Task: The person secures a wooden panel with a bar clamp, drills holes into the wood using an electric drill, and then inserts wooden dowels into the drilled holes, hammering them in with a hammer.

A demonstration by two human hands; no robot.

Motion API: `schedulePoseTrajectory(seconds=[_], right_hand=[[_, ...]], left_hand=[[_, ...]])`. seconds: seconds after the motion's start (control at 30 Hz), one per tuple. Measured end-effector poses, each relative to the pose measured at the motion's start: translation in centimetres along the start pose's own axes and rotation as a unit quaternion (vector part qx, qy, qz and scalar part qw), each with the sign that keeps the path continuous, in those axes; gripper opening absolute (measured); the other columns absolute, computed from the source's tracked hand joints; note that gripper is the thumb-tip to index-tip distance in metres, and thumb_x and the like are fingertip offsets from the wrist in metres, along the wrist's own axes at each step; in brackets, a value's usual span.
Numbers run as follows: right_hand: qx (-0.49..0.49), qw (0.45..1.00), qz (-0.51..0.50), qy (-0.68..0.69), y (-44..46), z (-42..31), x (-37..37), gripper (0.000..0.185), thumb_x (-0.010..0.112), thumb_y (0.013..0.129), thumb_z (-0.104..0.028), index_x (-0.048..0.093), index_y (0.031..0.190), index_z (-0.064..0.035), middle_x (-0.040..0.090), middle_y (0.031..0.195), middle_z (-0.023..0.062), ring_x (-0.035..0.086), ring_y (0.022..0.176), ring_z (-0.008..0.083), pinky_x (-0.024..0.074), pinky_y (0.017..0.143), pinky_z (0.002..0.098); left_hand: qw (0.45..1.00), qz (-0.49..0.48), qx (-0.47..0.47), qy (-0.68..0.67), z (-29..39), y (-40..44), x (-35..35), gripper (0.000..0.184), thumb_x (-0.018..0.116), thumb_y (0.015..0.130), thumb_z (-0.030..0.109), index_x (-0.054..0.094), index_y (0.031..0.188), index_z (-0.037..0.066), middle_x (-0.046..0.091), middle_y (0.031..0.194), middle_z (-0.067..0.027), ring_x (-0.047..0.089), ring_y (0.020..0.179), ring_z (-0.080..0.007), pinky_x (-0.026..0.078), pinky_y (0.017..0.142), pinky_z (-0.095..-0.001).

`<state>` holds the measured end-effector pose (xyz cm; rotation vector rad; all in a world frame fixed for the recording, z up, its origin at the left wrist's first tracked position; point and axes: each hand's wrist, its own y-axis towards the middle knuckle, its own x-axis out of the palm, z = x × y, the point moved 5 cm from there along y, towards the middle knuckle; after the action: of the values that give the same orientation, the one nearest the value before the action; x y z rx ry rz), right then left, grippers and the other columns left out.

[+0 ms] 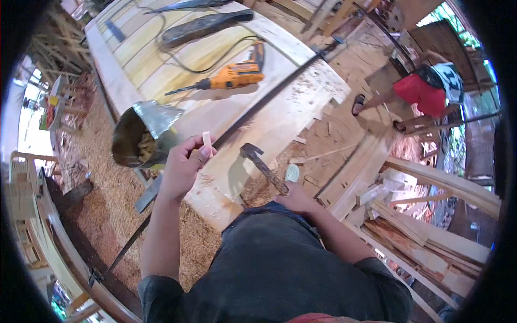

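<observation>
Between the thumb and fingers of my left hand (186,161) is a small pale wooden peg (207,139), held upright over the edge of the wooden panel (280,116). My right hand (298,198) is wrapped round the handle of a hammer (264,168), close to my waist. The hammer's head is over the panel's near board, a short way right of the peg. A long dark metal bar (258,102) runs across the panel, its near end beside my left hand. Left of that hand stands a bucket (123,141) with wooden bits inside and clear plastic at its rim.
On the panel lie an orange power drill (234,74) with its cord, a dark wooden tool (207,28) and a blue-grey blade (186,5). Another person (425,89) in red shorts bends at the right. Stacked boards (420,247) lie right; shavings (102,177) cover the floor.
</observation>
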<state>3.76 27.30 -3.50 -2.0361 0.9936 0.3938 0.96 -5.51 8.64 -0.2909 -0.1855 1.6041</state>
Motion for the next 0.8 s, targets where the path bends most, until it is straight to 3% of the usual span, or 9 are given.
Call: schedulePoseTrajectory(seconds=[0.13, 0.27, 0.33, 0.5, 0.6, 0.67, 0.73, 0.77, 0.8], right_hand=[[0.017, 0.998, 0.001, 0.054, 0.0, 5.0, -4.7, 0.049, 0.074, 0.088, -0.037, 0.066, 0.117, 0.0024, 0.071, 0.099, 0.0292, 0.07, 0.096, 0.0434, 0.0545, 0.086, 0.0476], [0.036, 0.996, 0.008, 0.083, 1.1, 11.8, -12.2, 0.046, 0.076, 0.087, -0.034, 0.065, 0.115, 0.001, 0.071, 0.097, 0.0278, 0.07, 0.094, 0.0429, 0.0542, 0.083, 0.0479], [0.044, 0.996, 0.021, 0.077, 1.8, 14.5, -16.6, 0.044, 0.076, 0.087, -0.033, 0.065, 0.113, 0.0008, 0.071, 0.095, 0.0272, 0.07, 0.094, 0.0435, 0.054, 0.082, 0.0483], [0.101, 0.989, 0.075, 0.08, 1.3, 22.2, -26.6, 0.038, 0.076, 0.088, -0.028, 0.065, 0.109, 0.0016, 0.071, 0.09, 0.0265, 0.07, 0.09, 0.0446, 0.0533, 0.079, 0.0491], [0.113, 0.985, 0.11, 0.07, 0.8, 25.8, -30.9, 0.034, 0.075, 0.087, -0.026, 0.064, 0.099, 0.0034, 0.069, 0.083, 0.025, 0.068, 0.08, 0.0423, 0.0519, 0.073, 0.0476], [0.117, 0.984, 0.121, 0.052, 0.7, 27.5, -33.3, 0.033, 0.075, 0.087, -0.027, 0.063, 0.094, 0.0035, 0.067, 0.078, 0.0237, 0.066, 0.073, 0.0409, 0.0507, 0.069, 0.047], [0.133, 0.98, 0.129, 0.075, 0.7, 28.9, -34.5, 0.031, 0.075, 0.088, -0.025, 0.061, 0.089, 0.002, 0.061, 0.069, 0.0169, 0.059, 0.064, 0.03, 0.0476, 0.064, 0.0427], [0.139, 0.977, 0.13, 0.095, 0.9, 29.0, -35.0, 0.03, 0.075, 0.089, -0.025, 0.061, 0.089, 0.0016, 0.06, 0.068, 0.0151, 0.057, 0.063, 0.0272, 0.0468, 0.063, 0.0413], [0.144, 0.974, 0.132, 0.112, 1.1, 29.2, -35.6, 0.029, 0.075, 0.089, -0.024, 0.06, 0.089, 0.0012, 0.058, 0.067, 0.0133, 0.055, 0.062, 0.0244, 0.0461, 0.062, 0.04]], left_hand=[[0.998, 0.051, 0.026, -0.03, -2.0, 4.7, 8.1, 0.033, 0.064, 0.103, 0.025, 0.065, 0.127, 0.002, 0.071, 0.102, -0.0012, 0.047, 0.07, -0.0021, 0.04, 0.063, -0.0191], [0.972, 0.139, 0.144, 0.121, -1.6, 13.3, 17.8, 0.029, 0.065, 0.102, 0.028, 0.068, 0.119, 0.004, 0.074, 0.11, -0.006, 0.062, 0.089, -0.0099, 0.049, 0.078, -0.0251], [0.963, 0.171, 0.185, 0.098, -0.1, 18.5, 23.2, 0.026, 0.068, 0.098, 0.026, 0.069, 0.111, 0.003, 0.074, 0.113, -0.0092, 0.067, 0.107, -0.019, 0.048, 0.098, -0.0318], [0.968, 0.162, 0.138, 0.129, 0.3, 32.7, 32.2, 0.026, 0.064, 0.101, 0.024, 0.072, 0.116, 0.005, 0.073, 0.096, -0.0073, 0.066, 0.089, -0.0122, 0.052, 0.083, -0.0316], [0.965, 0.185, 0.114, 0.147, -0.9, 36.9, 34.6, 0.026, 0.063, 0.101, 0.024, 0.072, 0.119, 0.007, 0.073, 0.094, -0.0097, 0.068, 0.084, -0.0175, 0.053, 0.08, -0.034], [0.93, 0.226, 0.161, 0.243, -0.7, 37.2, 35.3, 0.023, 0.064, 0.1, 0.023, 0.072, 0.113, 0.005, 0.073, 0.097, -0.0123, 0.07, 0.087, -0.0219, 0.052, 0.08, -0.034], [0.909, 0.23, 0.176, 0.301, -0.3, 37.1, 35.7, 0.022, 0.065, 0.1, 0.022, 0.072, 0.11, 0.005, 0.073, 0.098, -0.0124, 0.07, 0.09, -0.023, 0.052, 0.081, -0.034], [0.932, 0.206, 0.142, 0.264, -0.7, 37.2, 35.7, 0.025, 0.069, 0.096, 0.027, 0.071, 0.107, 0.004, 0.072, 0.101, -0.0139, 0.069, 0.095, -0.0318, 0.052, 0.085, -0.0405], [0.935, 0.211, 0.127, 0.255, -1.2, 37.4, 35.7, 0.025, 0.069, 0.096, 0.027, 0.071, 0.106, 0.004, 0.072, 0.101, -0.0136, 0.069, 0.095, -0.0316, 0.052, 0.085, -0.0401]])
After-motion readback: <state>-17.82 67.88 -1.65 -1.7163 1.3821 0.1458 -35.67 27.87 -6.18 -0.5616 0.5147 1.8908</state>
